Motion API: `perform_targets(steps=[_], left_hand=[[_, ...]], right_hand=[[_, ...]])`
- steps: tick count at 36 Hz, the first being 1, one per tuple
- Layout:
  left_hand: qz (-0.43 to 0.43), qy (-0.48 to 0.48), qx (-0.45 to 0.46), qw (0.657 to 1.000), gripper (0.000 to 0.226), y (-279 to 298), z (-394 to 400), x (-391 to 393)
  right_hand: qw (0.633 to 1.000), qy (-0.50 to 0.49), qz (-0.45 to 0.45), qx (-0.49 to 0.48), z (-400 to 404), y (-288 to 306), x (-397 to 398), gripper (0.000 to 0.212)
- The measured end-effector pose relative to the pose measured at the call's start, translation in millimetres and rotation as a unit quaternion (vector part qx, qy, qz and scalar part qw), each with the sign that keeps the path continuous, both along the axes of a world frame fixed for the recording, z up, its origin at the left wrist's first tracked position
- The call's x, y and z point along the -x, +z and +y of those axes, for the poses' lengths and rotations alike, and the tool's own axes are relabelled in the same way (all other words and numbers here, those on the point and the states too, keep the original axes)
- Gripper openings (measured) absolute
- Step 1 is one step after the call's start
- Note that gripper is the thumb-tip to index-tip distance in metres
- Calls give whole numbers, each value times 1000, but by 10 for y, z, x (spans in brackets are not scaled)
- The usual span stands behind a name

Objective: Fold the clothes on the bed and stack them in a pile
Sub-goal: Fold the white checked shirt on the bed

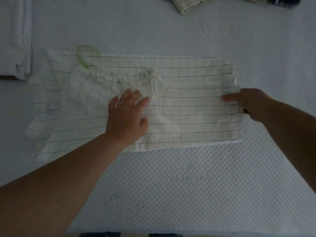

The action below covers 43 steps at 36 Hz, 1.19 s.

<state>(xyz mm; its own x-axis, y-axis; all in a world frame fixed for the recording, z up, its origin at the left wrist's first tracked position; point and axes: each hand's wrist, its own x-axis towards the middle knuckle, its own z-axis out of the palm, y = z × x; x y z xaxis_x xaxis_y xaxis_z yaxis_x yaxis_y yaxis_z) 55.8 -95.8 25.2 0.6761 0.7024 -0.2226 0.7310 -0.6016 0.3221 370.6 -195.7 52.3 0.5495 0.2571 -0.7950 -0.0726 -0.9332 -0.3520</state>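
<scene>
The mattress cover bears a faint embossed word beside a bear outline, too blurred to read.

1 head-worn view looks steeply down at the bed from close above (both forearms reach in from the lower edge), facing forward.

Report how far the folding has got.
Done: a folded white pile lies at the far left of the bed. In hand: the checked garment is spread flat, the left hand pressing its middle, the right hand pinching its right edge. Left: finishing this fold, stacking it, and the crumpled clothes at the far edge.
</scene>
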Motion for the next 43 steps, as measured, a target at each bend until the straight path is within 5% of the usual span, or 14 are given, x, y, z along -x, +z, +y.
perform_targets(steps=[4, 7, 13, 16, 18, 20, 23, 25, 27, 32, 36, 37, 39, 43], left_hand=[[49, -11, 53, 997, 62, -91, 121, 44], [34, 5, 100, 994, 61, -60, 224, 19], [-166, 209, 238, 934, 40, 241, 380, 167], [-228, 303, 272, 884, 29, 372, 484, 399], [-273, 390, 329, 815, 17, 418, 577, 587], [-303, 493, 419, 700, 9, 447, 687, 794], [-326, 562, 527, 548, 31, 448, 847, 1144], [-351, 560, 583, 472, 50, 432, 949, 1383], [-398, 526, 616, 432, 60, 402, 1032, 1600], [-308, 493, 616, 531, 69, 296, 1105, 1910], [-167, 432, 456, 759, 59, 235, 1108, 1852], [-166, 414, 422, 789, 46, 212, 1099, 1837], [-190, 393, 396, 808, 17, 196, 1072, 1838], [-211, 375, 314, 846, 14, 208, 1018, 1937]], right_hand=[[996, -1, 47, -73, 31, 216, 121, 22], [988, 20, 95, -121, 148, 518, 279, 28], [961, 98, 160, -203, 540, 1155, 928, 32], [947, 145, 149, -246, 802, 1369, 1421, 13], [942, 167, 130, -261, 1006, 1396, 1774, 13], [938, 174, 133, -269, 1239, 1305, 2120, 23], [939, 180, 127, -266, 1608, 1049, 2652, 27], [936, 190, 136, -264, 1829, 862, 3005, 27], [936, 201, 154, -246, 1998, 655, 3319, 36], [930, 287, 71, -218, 2051, 201, 3727, 34], [892, 357, -129, -245, 1805, 104, 3618, 23], [875, 375, -180, -248, 1721, 102, 3548, 25], [842, 403, -261, -245, 1567, 90, 3381, 32], [837, 423, -308, -158, 1363, 49, 3050, 58]])
